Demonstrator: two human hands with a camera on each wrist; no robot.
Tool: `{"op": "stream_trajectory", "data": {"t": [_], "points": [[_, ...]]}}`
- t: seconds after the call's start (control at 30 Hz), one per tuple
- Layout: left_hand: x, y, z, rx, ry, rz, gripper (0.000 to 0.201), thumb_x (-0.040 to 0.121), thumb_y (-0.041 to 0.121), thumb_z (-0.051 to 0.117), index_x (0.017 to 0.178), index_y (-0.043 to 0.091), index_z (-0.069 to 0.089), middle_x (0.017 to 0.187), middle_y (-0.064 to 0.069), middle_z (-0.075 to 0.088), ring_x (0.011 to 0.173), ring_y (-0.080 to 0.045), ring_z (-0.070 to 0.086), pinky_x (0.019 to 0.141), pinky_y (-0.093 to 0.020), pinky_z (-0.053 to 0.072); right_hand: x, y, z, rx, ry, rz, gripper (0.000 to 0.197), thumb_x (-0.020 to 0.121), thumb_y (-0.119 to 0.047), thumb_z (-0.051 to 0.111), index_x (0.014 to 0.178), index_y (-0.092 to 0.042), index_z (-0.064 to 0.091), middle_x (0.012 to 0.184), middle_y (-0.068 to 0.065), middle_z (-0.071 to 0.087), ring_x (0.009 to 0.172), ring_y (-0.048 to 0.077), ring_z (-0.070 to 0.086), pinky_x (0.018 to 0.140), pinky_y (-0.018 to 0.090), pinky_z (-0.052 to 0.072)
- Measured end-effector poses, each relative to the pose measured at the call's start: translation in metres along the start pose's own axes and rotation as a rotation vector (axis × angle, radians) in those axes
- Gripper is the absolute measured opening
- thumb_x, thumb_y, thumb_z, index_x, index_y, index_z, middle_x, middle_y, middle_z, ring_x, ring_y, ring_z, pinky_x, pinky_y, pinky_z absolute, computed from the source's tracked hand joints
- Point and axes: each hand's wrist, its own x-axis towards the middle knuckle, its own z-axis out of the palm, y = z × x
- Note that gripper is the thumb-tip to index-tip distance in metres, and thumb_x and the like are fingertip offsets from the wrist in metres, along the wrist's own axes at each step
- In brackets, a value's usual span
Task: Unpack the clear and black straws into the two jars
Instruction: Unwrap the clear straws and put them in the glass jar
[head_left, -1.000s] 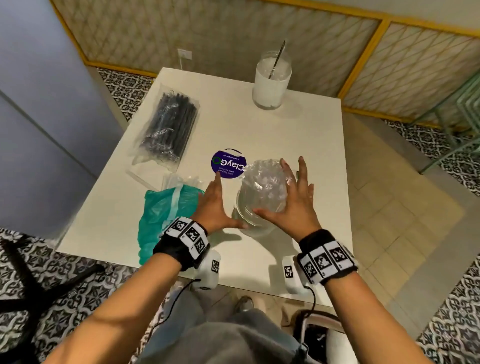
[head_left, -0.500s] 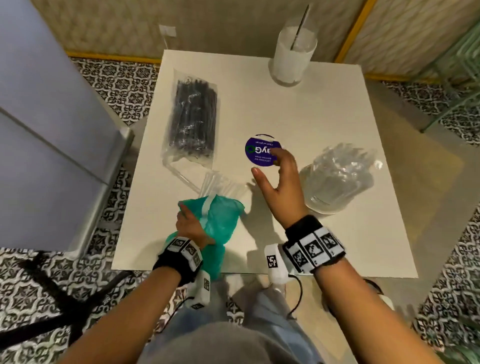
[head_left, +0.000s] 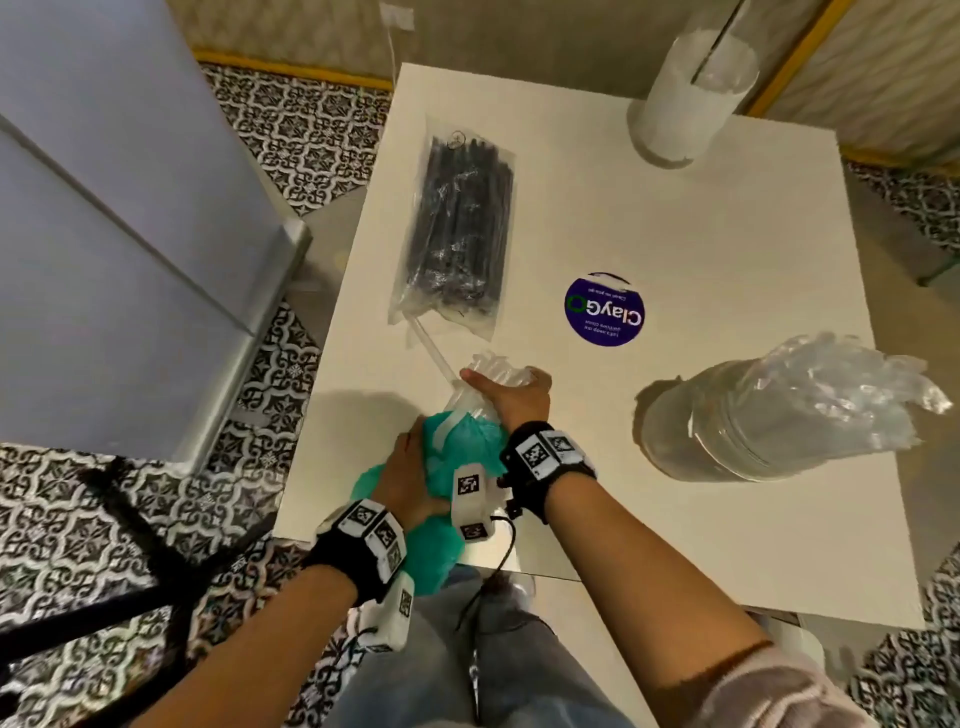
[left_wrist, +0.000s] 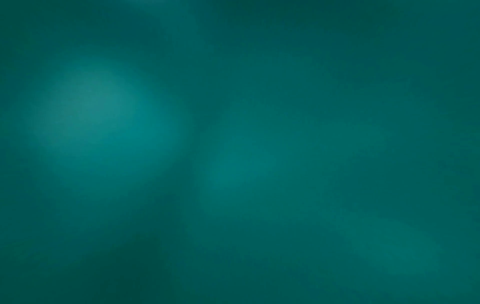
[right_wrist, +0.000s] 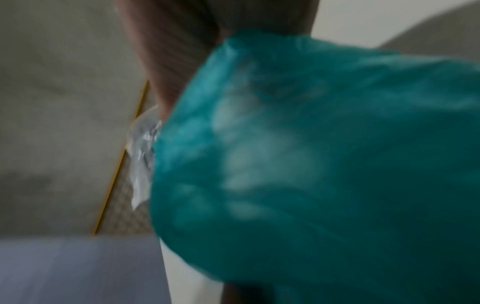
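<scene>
A pack of black straws (head_left: 457, 228) lies sealed on the left of the white table (head_left: 727, 234). A bundle of clear straws (head_left: 493, 366) in clear wrap sticks out of a teal plastic bag (head_left: 467, 447) at the table's near left edge. My right hand (head_left: 514, 395) grips that bundle near the bag's mouth. My left hand (head_left: 410, 462) holds the teal bag from the left. The bag (left_wrist: 233, 164) fills the left wrist view. In the blurred right wrist view the bag (right_wrist: 311, 164) hides most, with clear wrap (right_wrist: 142, 156) beside it. One clear jar (head_left: 727, 441) holds crumpled clear plastic; a far jar (head_left: 685, 98) holds one black straw.
A round purple lid (head_left: 605, 312) lies mid-table. A single loose clear straw (head_left: 431, 351) lies between the black pack and the bag. A grey cabinet (head_left: 104, 234) stands close on the left. Patterned floor tiles surround the table.
My right hand left the jar with the crumpled plastic, passed the purple lid and now grips the clear straw bundle. My left hand closed on the teal bag and stays there.
</scene>
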Motion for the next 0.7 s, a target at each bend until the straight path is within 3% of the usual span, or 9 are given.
{"op": "stream_trajectory", "data": {"t": [0.1,0.17,0.27,0.37,0.43,0.5,0.6,0.7], "points": [[-0.001,0.001,0.0,-0.012,0.012,0.027,0.086,0.083,0.021,0.064,0.147,0.005,0.01,0.148,-0.016,0.03,0.138,-0.028,0.031,0.112,-0.026,0.02,0.005,0.0,0.016,-0.065,0.015,-0.043,0.096,0.058,-0.026,0.089,0.132,-0.012,0.031,0.127,0.01,0.049,0.101,0.021,0.05,0.09,0.027,0.043],[-0.002,0.001,0.0,0.004,0.018,0.057,0.078,0.086,0.022,0.061,0.146,0.005,0.013,0.148,-0.016,0.031,0.138,-0.027,0.031,0.111,-0.024,0.019,0.008,-0.002,0.02,-0.044,0.021,-0.022,0.09,0.06,-0.022,0.088,0.13,-0.011,0.032,0.129,0.013,0.049,0.106,0.025,0.054,0.094,0.032,0.047],[-0.003,0.004,-0.003,0.036,0.023,0.138,0.09,0.07,0.025,0.076,0.142,0.005,0.026,0.139,-0.016,0.041,0.129,-0.03,0.042,0.11,-0.031,0.029,0.013,-0.003,0.018,0.051,0.059,0.047,0.088,0.065,-0.015,0.084,0.134,-0.008,0.031,0.131,0.015,0.05,0.115,0.032,0.055,0.101,0.042,0.047],[0.001,0.004,-0.001,0.138,0.02,0.204,0.097,0.066,0.028,0.078,0.144,0.008,0.022,0.138,-0.012,0.042,0.128,-0.028,0.043,0.111,-0.033,0.031,0.017,0.0,0.014,0.203,0.044,0.125,0.092,0.055,-0.02,0.089,0.131,-0.007,0.039,0.12,0.011,0.058,0.107,0.031,0.06,0.096,0.046,0.051],[0.002,0.006,-0.002,0.181,0.0,0.226,0.1,0.066,0.026,0.078,0.145,0.01,0.019,0.141,-0.01,0.039,0.13,-0.027,0.041,0.112,-0.033,0.03,0.02,0.002,0.009,0.231,0.016,0.143,0.08,0.051,-0.025,0.089,0.118,-0.006,0.05,0.111,0.009,0.063,0.099,0.03,0.064,0.092,0.045,0.053],[0.001,0.01,-0.002,0.191,-0.018,0.271,0.104,0.065,0.025,0.079,0.146,0.011,0.016,0.144,-0.009,0.037,0.131,-0.027,0.039,0.113,-0.034,0.029,0.023,0.001,0.001,0.234,0.04,0.141,0.064,0.058,-0.023,0.086,0.11,-0.012,0.051,0.108,0.009,0.063,0.098,0.029,0.062,0.093,0.043,0.052],[0.002,0.019,-0.007,0.224,-0.038,0.323,0.11,0.064,0.026,0.08,0.148,0.011,0.011,0.148,-0.01,0.033,0.133,-0.028,0.037,0.113,-0.034,0.027,0.027,-0.009,-0.02,0.315,0.111,0.084,0.072,0.061,-0.019,0.084,0.122,-0.011,0.048,0.107,0.008,0.06,0.097,0.028,0.06,0.091,0.039,0.051],[0.004,0.012,-0.02,0.23,-0.043,0.264,0.113,0.064,0.029,0.08,0.149,0.011,0.007,0.147,-0.013,0.033,0.133,-0.031,0.036,0.113,-0.035,0.027,0.026,-0.032,-0.05,0.439,0.14,-0.001,0.068,0.055,-0.016,0.084,0.116,-0.007,0.057,0.101,0.015,0.069,0.089,0.033,0.068,0.086,0.048,0.056]]}}
